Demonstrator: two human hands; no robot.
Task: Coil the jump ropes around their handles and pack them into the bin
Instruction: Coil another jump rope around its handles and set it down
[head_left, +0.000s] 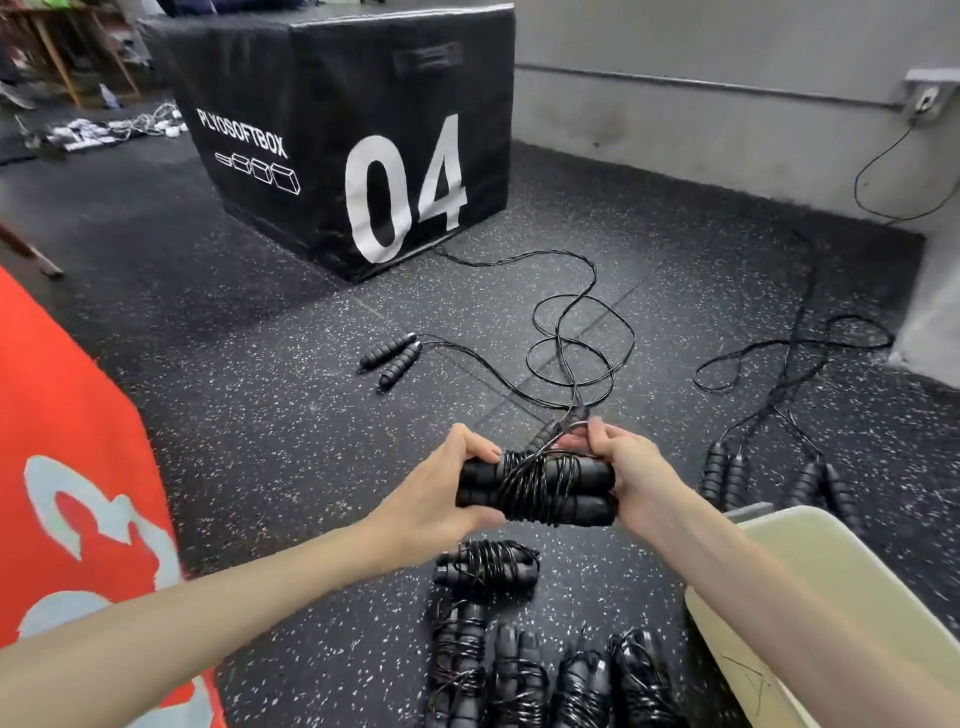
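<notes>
Left hand (441, 488) grips one end of the paired handles (535, 491), wound with rope; right hand (618, 467) grips the other end, pinching the rope's tail. Held at centre frame; beige bin (810, 587) at 4 o'clock, coiled ropes (488, 569) on the floor at 6.

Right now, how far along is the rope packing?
Roughly half. Done: about five coiled ropes lie on the floor, not yet in the bin. In hand: both hands, left and right, hold a nearly wound bundle. Left: loose ropes by the box and at right, then binning.
</notes>
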